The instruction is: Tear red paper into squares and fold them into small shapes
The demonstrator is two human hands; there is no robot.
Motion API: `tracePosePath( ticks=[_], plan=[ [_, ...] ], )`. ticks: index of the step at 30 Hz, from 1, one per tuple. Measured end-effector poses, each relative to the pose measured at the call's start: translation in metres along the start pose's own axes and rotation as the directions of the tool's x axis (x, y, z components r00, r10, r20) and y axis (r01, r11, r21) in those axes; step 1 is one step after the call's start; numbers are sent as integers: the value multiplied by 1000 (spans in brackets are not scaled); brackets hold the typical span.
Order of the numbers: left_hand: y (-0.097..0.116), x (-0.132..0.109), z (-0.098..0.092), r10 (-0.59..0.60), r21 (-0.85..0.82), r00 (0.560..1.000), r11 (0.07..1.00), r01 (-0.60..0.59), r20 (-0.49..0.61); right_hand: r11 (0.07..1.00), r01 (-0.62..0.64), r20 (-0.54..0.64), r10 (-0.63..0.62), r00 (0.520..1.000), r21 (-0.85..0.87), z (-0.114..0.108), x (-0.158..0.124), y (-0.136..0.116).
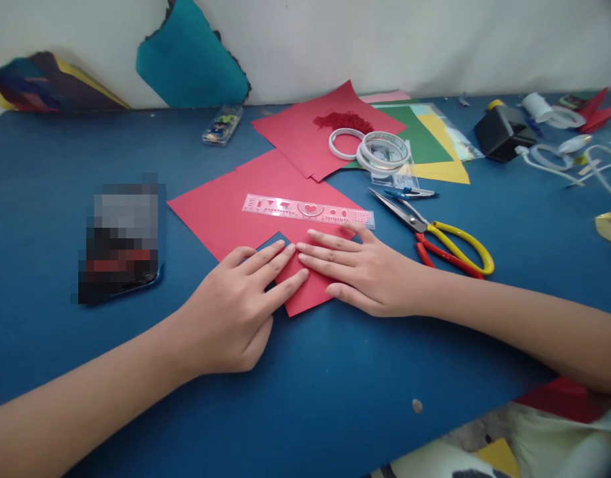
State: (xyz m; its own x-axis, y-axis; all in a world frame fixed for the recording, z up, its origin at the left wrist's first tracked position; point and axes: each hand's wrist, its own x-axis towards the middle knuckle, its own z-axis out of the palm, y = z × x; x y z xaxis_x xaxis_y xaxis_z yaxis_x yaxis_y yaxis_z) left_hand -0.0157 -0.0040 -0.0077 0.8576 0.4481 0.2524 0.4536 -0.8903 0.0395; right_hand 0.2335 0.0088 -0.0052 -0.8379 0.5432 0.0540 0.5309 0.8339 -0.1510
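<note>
Both of my hands press on a small piece of red paper [302, 295] near the front middle of the blue table. My left hand [240, 299] lies over its left side, fingers stretched out. From the right, my right hand [359, 269] rests on it with fingers spread flat. The fingertips of the two hands nearly meet. Just beyond them, a larger red sheet [225, 206] carries a clear ruler [309, 210] with cut-out shapes. Scissors [434, 239] with red and yellow handles lie open-bladed past my right hand, beside a blue compass-like tool [409, 193].
A phone [123, 242], blurred out, lies left. Behind stand a small clear box [223, 125], red paper with dark red thread [342, 121], tape rolls [385, 151], and green [424, 133] and yellow sheets [449, 169]. A black block [503, 131] and white cables [558, 162] are at right.
</note>
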Motion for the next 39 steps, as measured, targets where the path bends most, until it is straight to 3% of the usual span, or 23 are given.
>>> tracePosePath(
  ticks=[22, 39],
  plan=[
    [-2, -2, 3, -18, -71, 996, 997, 13, -83, 1000, 6, 17, -6, 1000, 11, 0, 0, 1],
    [3, 1, 3, -117, 8, 993, 993, 117, -8, 995, -29, 10, 29, 1000, 100, -1, 0, 1]
  ],
)
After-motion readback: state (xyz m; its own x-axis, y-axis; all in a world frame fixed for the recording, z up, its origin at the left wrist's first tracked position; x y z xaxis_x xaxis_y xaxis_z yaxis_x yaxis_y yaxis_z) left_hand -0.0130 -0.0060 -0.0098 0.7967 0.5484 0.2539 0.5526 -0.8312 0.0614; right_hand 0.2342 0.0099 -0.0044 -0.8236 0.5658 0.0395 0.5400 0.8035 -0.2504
